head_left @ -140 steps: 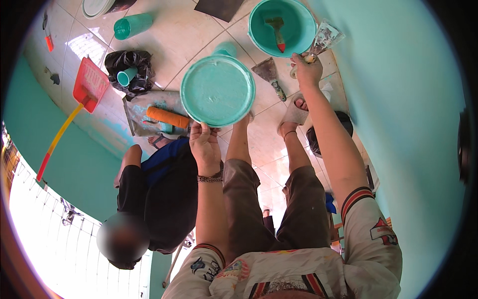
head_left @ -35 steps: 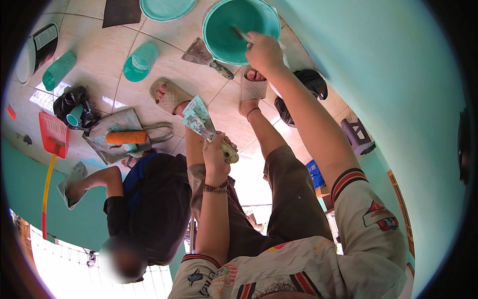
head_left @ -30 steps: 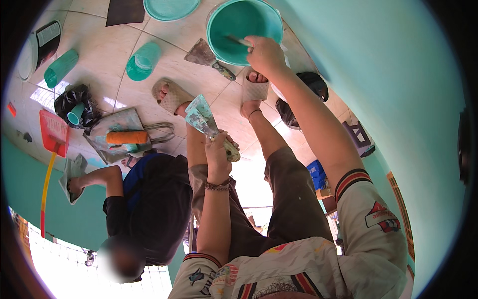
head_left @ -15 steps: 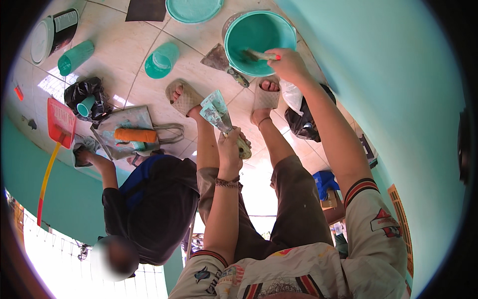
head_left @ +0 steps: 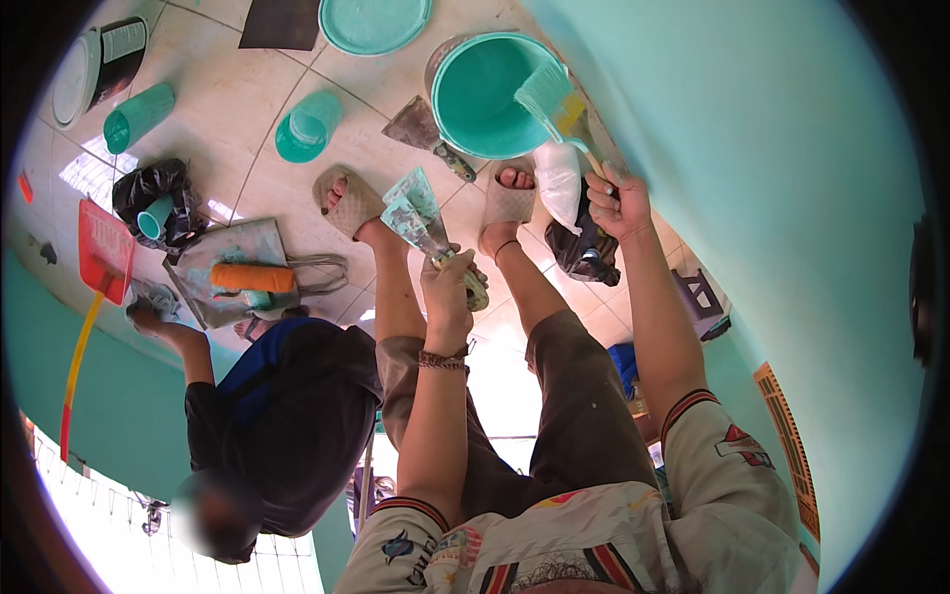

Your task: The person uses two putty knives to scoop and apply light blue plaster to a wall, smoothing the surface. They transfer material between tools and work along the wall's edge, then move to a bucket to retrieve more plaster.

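My right hand [head_left: 619,204] grips a wide paintbrush [head_left: 572,119] by its wooden handle. Its bristles, coated in turquoise paint, are over the right rim of a paint bucket [head_left: 442,117] that is turquoise inside. Closed round the handles of two paint-smeared putty knives [head_left: 421,220], my left hand [head_left: 452,289] is held in front of my legs, blades pointing up and away. The handles are partly hidden by my fingers. Just left of the bucket, another scraper [head_left: 454,162] with a dark, broad blade lies on the floor.
Wall [head_left: 792,178] runs close along my right. A white bag [head_left: 559,183] and black bag [head_left: 584,247] sit by my foot. A co-worker [head_left: 287,416] bends at left near a red dustpan [head_left: 105,252] and orange roller [head_left: 253,278]. Turquoise containers [head_left: 308,127] stand farther off.
The paintbrush has come up out of the bucket, its bristles now swung upward. My right hand has moved back toward me and slightly right. My left hand still holds the putty knives.
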Demonstrator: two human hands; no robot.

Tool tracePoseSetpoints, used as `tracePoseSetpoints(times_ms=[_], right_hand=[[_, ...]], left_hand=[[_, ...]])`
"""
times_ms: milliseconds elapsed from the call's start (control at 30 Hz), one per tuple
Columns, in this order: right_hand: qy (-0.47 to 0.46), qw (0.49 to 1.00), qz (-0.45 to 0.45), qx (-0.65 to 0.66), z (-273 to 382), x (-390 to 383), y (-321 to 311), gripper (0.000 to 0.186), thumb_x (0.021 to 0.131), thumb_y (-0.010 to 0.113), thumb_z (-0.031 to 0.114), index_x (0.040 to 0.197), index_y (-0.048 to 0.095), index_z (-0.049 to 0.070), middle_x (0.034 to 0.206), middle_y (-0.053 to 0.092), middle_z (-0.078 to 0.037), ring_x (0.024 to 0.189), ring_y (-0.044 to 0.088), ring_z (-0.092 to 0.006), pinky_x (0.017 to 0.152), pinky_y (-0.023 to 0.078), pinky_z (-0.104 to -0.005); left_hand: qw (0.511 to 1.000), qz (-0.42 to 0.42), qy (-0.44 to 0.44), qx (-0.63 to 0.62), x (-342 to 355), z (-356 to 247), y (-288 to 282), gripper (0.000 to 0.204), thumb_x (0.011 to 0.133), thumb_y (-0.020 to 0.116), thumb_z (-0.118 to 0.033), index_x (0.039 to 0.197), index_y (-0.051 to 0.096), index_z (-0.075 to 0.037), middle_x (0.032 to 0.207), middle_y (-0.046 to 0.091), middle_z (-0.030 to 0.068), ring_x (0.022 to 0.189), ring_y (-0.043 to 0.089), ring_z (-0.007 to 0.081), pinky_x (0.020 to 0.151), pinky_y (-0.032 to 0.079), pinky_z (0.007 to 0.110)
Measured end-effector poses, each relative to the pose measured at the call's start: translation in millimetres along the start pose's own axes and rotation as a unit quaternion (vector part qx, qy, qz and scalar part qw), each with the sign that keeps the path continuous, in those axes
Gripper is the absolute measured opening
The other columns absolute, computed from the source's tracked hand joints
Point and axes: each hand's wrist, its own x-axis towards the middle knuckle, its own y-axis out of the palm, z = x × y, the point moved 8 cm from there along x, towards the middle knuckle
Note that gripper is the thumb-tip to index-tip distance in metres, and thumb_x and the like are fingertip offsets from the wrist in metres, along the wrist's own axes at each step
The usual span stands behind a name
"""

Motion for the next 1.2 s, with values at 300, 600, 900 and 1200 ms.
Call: tracePoseSetpoints(times_ms=[300,600,900,1200], right_hand=[[-0.009,0.992,0.123,0.014,-0.1,-1.1,17.5,0.031,0.094,0.049,0.024,0.119,0.048,0.005,0.062,0.033,0.003,0.040,0.028,-0.0065,0.034,0.026,-0.0218],[-0.063,0.980,-0.092,-0.163,16.0,-18.2,39.9,0.022,0.095,0.050,0.030,0.101,0.050,0.009,0.057,0.034,0.004,0.038,0.026,-0.0049,0.032,0.023,-0.0185],[-0.241,0.688,-0.207,-0.652,69.2,96.7,213.9,0.034,0.082,0.067,0.033,0.095,0.069,0.002,0.064,0.059,-0.003,0.053,0.050,-0.0091,0.050,0.039,-0.0253],[-0.363,0.485,-0.218,-0.765,58.1,121.6,279.9,0.032,0.081,0.065,0.034,0.098,0.069,0.008,0.073,0.065,-0.013,0.067,0.062,-0.0260,0.064,0.049,-0.0356]], left_hand=[[1.000,0.012,0.001,-0.017,-4.1,-2.1,5.7,0.018,0.081,0.061,-0.005,0.095,0.050,-0.003,0.065,0.054,0.0045,0.049,0.053,0.0125,0.044,0.044,0.025],[0.999,0.014,0.006,-0.051,-8.8,-15.6,0.9,0.027,0.081,0.063,-0.006,0.103,0.046,-0.001,0.068,0.054,0.0071,0.053,0.057,0.0161,0.046,0.048,0.029],[0.997,0.013,-0.011,-0.075,-11.6,-34.2,3.1,0.026,0.081,0.062,-0.004,0.101,0.046,-0.001,0.067,0.054,0.0079,0.051,0.057,0.0169,0.045,0.048,0.029],[0.994,0.025,-0.020,-0.100,-15.1,-48.8,6.5,0.025,0.081,0.062,-0.005,0.100,0.046,-0.001,0.068,0.055,0.0068,0.052,0.056,0.0156,0.046,0.048,0.027]])
